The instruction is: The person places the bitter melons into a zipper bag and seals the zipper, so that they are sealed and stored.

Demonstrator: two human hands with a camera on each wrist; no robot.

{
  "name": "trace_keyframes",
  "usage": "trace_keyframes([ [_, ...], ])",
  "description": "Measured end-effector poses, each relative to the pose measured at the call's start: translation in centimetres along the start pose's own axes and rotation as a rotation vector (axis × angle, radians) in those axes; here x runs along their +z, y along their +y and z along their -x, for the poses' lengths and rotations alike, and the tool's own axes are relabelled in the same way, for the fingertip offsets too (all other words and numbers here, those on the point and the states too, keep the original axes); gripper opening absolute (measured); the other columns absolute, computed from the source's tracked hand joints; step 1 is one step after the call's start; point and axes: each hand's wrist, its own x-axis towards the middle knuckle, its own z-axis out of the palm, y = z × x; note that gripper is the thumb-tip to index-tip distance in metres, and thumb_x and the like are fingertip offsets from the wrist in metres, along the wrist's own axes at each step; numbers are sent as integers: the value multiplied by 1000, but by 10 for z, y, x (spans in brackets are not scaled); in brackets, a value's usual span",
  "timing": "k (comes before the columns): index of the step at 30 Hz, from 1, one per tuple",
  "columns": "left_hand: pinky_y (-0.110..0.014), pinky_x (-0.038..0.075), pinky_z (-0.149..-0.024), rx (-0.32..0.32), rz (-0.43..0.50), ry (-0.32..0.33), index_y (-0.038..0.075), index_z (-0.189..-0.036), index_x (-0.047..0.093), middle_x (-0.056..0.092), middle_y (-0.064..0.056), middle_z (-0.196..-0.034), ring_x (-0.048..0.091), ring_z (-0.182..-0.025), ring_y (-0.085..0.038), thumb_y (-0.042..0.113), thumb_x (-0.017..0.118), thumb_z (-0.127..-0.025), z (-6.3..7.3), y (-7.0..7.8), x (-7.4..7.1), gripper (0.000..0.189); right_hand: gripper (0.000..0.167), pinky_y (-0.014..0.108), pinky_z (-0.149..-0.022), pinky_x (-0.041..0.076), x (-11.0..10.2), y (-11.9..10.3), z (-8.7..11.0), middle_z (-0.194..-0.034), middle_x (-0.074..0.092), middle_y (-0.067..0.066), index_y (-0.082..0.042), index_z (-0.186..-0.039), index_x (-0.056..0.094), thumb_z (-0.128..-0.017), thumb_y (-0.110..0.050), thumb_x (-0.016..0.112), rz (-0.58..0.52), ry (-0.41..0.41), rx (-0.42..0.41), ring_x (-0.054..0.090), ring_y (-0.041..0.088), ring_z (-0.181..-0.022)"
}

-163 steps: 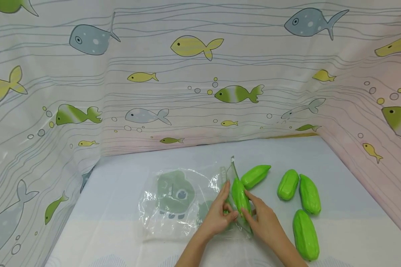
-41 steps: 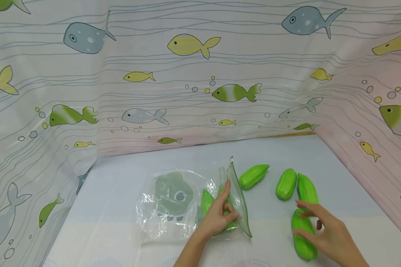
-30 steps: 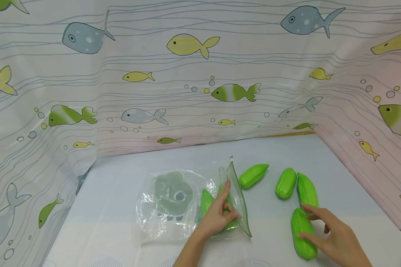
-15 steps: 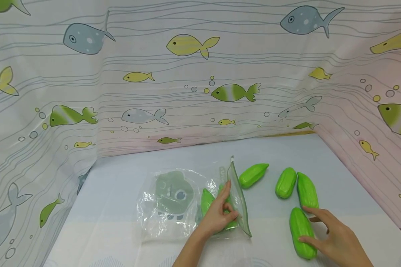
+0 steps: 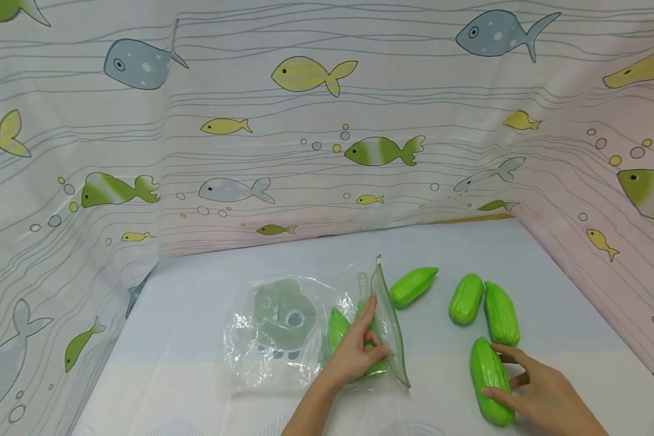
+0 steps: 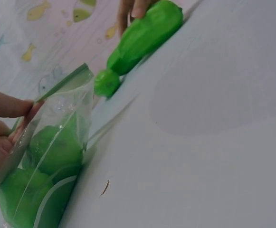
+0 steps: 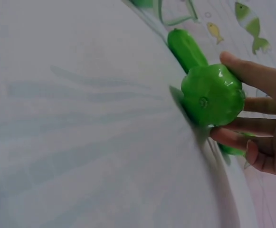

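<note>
A clear zip bag (image 5: 245, 357) with a printed dinosaur lies on the table, its mouth facing right. My left hand (image 5: 350, 354) pinches the bag's rim between thumb and fingers, keeping the mouth apart, as the left wrist view shows. Inside are glossy green ridged gourds (image 6: 57, 149), partly hidden by the hand. My right hand (image 5: 542, 387) grips a similar green gourd (image 5: 489, 384) at the near right, thumb on its near left side and fingers round the far side. In the right wrist view this gourd (image 7: 211, 95) appears end-on, at the tablecloth.
Just right of the bag's mouth lies one loose green gourd (image 5: 414, 287). Two more, a shorter gourd (image 5: 466, 299) and a pointed gourd (image 5: 502, 313), lie beyond the right hand. A fish-print curtain (image 5: 305, 169) walls the table's back and sides.
Earlier the right hand held a gourd at the bag's mouth; that gourd now lies inside. The right hand has moved right and closed round the near gourd, shifting it slightly left. The left hand stays.
</note>
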Motion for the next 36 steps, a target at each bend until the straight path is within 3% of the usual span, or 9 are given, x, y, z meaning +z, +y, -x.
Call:
trace_keyframes([
  [5, -22, 55, -62, -10, 0, 9, 11, -155, 11, 2, -17, -160, 57, -72, -8, -14, 64, -82, 0, 0, 0, 94, 76, 23, -57, 48, 3, -1, -3, -116, 63, 20, -15, -141, 43, -79, -46, 75, -57, -64, -4, 62, 1, -70],
  [25, -23, 57, -65, 4, 14, 11, 6, -154, 11, 3, -17, -160, 56, -71, -4, -15, 62, -81, 1, -3, -1, 92, 74, 23, -52, 44, 9, -9, -3, -113, 65, 13, -19, -137, 49, -75, -47, 78, 3, 7, -32, 56, -2, -65],
  [32, -24, 57, -65, -2, 32, 11, 8, -155, 10, 1, -17, -160, 57, -71, -6, -15, 62, -82, 1, -1, 0, 92, 73, 24, -53, 44, 5, -12, -3, -88, 66, -4, -21, -135, 51, -73, -47, 80, 26, 41, -27, 56, -1, -66],
  [36, -25, 57, -65, -15, 51, 18, 11, -155, 11, 1, -16, -160, 57, -72, -7, -15, 62, -82, 1, 1, 1, 93, 72, 23, -52, 43, 4, -16, -6, -91, 67, -4, -21, -132, 55, -70, -44, 84, 31, 111, -64, 56, 0, -67],
])
